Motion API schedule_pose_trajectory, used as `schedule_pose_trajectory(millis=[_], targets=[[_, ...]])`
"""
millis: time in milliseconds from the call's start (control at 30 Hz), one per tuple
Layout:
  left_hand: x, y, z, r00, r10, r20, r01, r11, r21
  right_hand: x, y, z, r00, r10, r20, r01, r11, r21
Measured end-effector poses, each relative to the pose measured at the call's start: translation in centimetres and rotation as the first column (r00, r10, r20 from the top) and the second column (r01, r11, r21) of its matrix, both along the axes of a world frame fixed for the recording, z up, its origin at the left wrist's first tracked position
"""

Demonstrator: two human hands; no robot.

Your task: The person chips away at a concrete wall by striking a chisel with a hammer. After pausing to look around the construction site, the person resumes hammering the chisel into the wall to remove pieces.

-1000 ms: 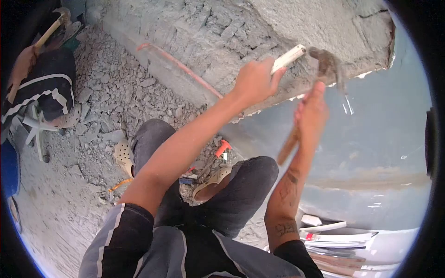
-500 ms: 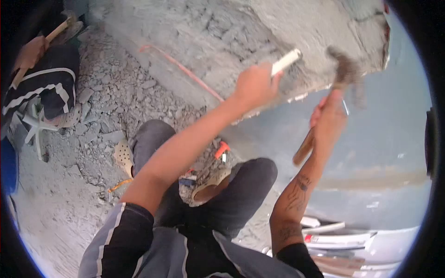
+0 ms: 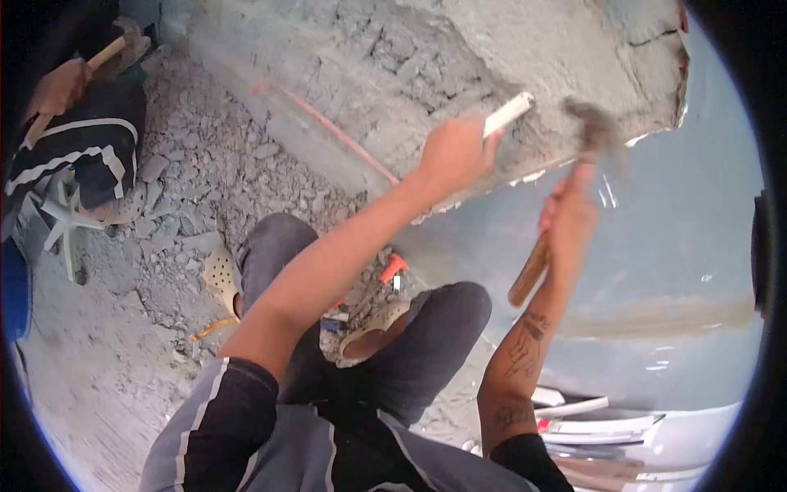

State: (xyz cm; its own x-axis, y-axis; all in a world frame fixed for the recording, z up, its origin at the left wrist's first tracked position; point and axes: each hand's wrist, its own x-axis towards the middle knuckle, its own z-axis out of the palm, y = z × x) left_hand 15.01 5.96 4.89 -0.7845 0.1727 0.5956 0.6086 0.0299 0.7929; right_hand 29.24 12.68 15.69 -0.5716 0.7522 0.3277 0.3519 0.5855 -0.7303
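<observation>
My left hand [image 3: 457,154] is closed around a pale, whitish bar [image 3: 508,114], held against the rough broken wall [image 3: 566,49]; its far end points up and to the right. My right hand [image 3: 571,209] grips the wooden handle of a hammer [image 3: 592,131], whose head is blurred by motion. The hammer head is a short way to the right of the bar's end, apart from it. Below the fist, the butt of the handle sticks out.
Grey rubble [image 3: 246,156] covers the floor along the wall. An orange-handled tool [image 3: 393,267] lies between my feet. At the left, a co-worker's hand [image 3: 61,88] holds another hammer [image 3: 106,55]. White strips [image 3: 598,426] lie at lower right.
My right hand and the hammer have moved slightly left, bringing the head closer to the bar. My left hand and the bar stay nearly in place. The co-worker's hammer has shifted slightly.
</observation>
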Motion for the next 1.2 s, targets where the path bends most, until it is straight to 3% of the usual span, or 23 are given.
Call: schedule_pose_trajectory(millis=[67, 100, 133, 200, 233, 267, 300, 333, 367, 433, 467, 533, 567, 633, 733, 767, 833, 933, 1067, 1133, 1200], targets=[[0.9, -0.1, -0.6, 1.0, -0.003, 0.021, 0.003, 0.999, -0.032, 2.1, -1.2, 1.9, 0.941, 0.06, -0.333, -0.062, 0.998, 0.005], [0.3, 0.0, -0.3, 0.999, -0.028, 0.043, 0.031, 0.998, -0.056, 2.3, -1.7, 2.7, 0.846, 0.077, -0.528, -0.087, 0.996, 0.005], [0.6, 0.1, -0.4, 0.995, -0.067, 0.077, 0.074, 0.994, -0.082, 3.4, -0.3, 3.1, 0.6, 0.423, -0.679, -0.517, 0.853, 0.075], [0.6, 0.1, -0.3, 0.994, -0.062, 0.092, 0.07, 0.993, -0.09, 1.2, 1.0, 1.4, 0.197, 0.711, -0.676, -0.659, 0.606, 0.445], [0.8, 0.1, -0.3, 0.993, -0.061, 0.098, 0.069, 0.994, -0.09, 0.0, 2.7, -2.1, 0.56, 0.536, -0.632, -0.347, 0.844, 0.408], [0.7, 0.1, -0.3, 0.994, -0.06, 0.095, 0.068, 0.994, -0.09, -1.3, 3.2, -3.4, 0.818, 0.335, -0.467, -0.23, 0.936, 0.268], [0.5, 0.1, -0.3, 0.994, -0.018, 0.104, 0.034, 0.987, -0.155, -2.6, 3.8, -4.7, 0.974, 0.144, -0.177, -0.11, 0.976, 0.19], [0.9, 0.4, -0.8, 0.993, 0.009, 0.114, 0.017, 0.974, -0.224, -2.6, 3.4, -4.7, 0.956, 0.141, 0.259, -0.123, 0.989, -0.085], [1.8, 0.4, -1.6, 0.995, -0.016, 0.097, 0.038, 0.972, -0.233, -0.9, 2.4, -5.1, 0.963, 0.118, 0.241, -0.099, 0.991, -0.091], [0.5, -0.4, -2.2, 0.989, -0.011, 0.147, 0.057, 0.949, -0.311, -0.8, 0.2, -5.1, 0.988, 0.149, 0.041, -0.133, 0.954, -0.268], [0.6, -0.7, -2.5, 0.988, -0.014, 0.155, 0.063, 0.946, -0.317, -0.5, -0.1, -5.7, 0.988, 0.145, 0.049, -0.127, 0.953, -0.275], [0.7, -1.7, -1.5, 0.985, -0.053, 0.161, 0.117, 0.901, -0.419, 0.3, -0.1, -7.2, 0.973, 0.149, -0.177, -0.198, 0.932, -0.303], [0.2, -2.1, -1.3, 0.988, -0.051, 0.146, 0.109, 0.901, -0.42, -0.1, 0.3, -8.2, 0.97, 0.151, -0.192, -0.204, 0.932, -0.3], [0.4, -2.9, -1.7, 0.995, -0.084, 0.047, 0.096, 0.919, -0.383, 0.4, 1.5, -11.7, 0.897, 0.098, -0.431, -0.288, 0.869, -0.402], [0.3, -2.9, -1.7, 0.992, -0.129, -0.012, 0.116, 0.927, -0.357, 1.7, 1.9, -16.7, 0.822, 0.03, -0.569, -0.339, 0.829, -0.446], [0.4, -2.7, -1.8, 0.992, -0.129, -0.015, 0.114, 0.924, -0.365, 1.9, 2.1, -17.6, 0.82, 0.026, -0.572, -0.341, 0.825, -0.45], [0.8, -2.4, -2.0, 0.963, -0.121, -0.24, 0.061, 0.968, -0.245, 2.0, 1.9, -18.7, 0.77, -0.086, -0.632, -0.321, 0.804, -0.501], [1.6, -1.6, -2.1, 0.931, -0.131, -0.341, 0.021, 0.951, -0.309, 2.1, 2.8, -18.5, 0.713, -0.088, -0.695, -0.414, 0.748, -0.519], [2.6, -0.2, -1.8, 0.936, -0.07, -0.344, -0.031, 0.96, -0.279, 3.0, 3.1, -19.3, 0.7, -0.015, -0.714, -0.441, 0.778, -0.448], [2.4, 0.6, -1.9, 0.928, 0.008, -0.374, -0.069, 0.986, -0.15, 2.9, 2.5, -18.7, 0.71, -0.041, -0.703, -0.393, 0.805, -0.444], [2.3, 1.2, -2.1, 0.928, 0.025, -0.371, -0.082, 0.987, -0.139, 3.0, 2.3, -18.6, 0.693, -0.027, -0.721, -0.406, 0.812, -0.42]])
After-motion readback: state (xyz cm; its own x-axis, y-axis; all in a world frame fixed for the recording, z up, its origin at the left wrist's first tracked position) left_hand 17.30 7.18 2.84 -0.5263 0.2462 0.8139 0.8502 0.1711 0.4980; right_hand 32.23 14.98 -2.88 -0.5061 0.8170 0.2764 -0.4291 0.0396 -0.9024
